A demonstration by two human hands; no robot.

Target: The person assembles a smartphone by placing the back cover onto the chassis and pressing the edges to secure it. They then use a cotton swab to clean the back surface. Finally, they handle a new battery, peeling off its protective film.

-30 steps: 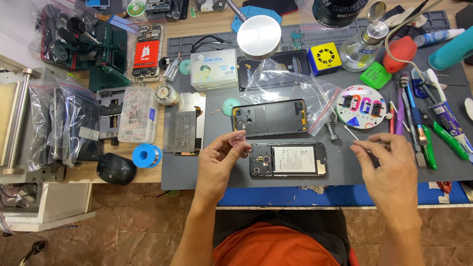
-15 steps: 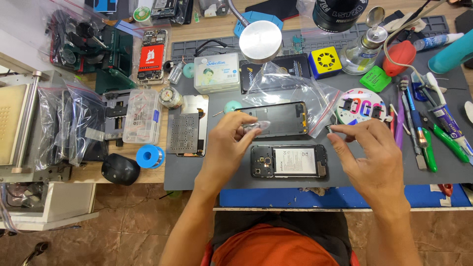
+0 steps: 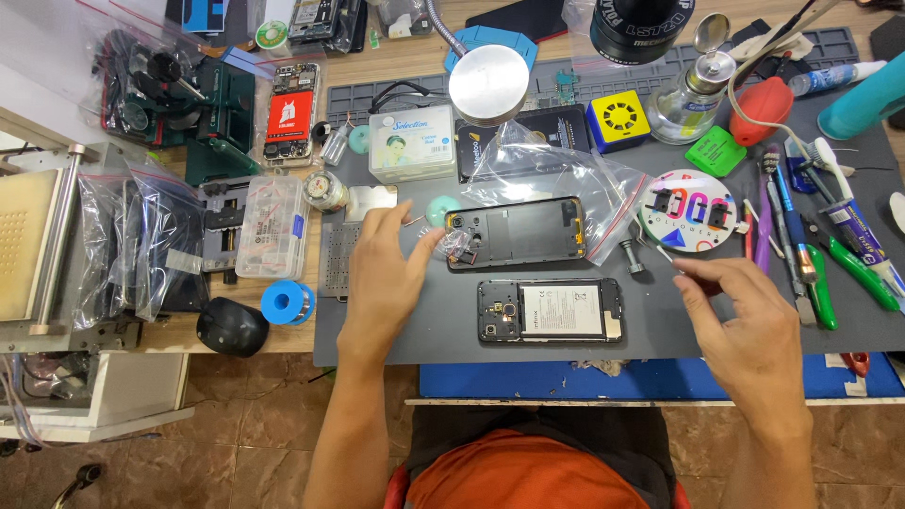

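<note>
Two bare hands seen above dark grey rubber work mat (image 3: 396, 330). Left hand (image 3: 382, 278) placed at left end of black rectangular phone frame (image 3: 517, 232); small crumpled clear plastic bit (image 3: 456, 244) pinched between thumb and fingertips, touching frame corner. Opened black phone with white-labelled battery (image 3: 550, 310) laid just below frame, untouched. Right hand (image 3: 745, 325) held right of frame, near round white sorting tray (image 3: 687, 209); thumb and forefinger pressed together, anything held too small to tell.
</note>
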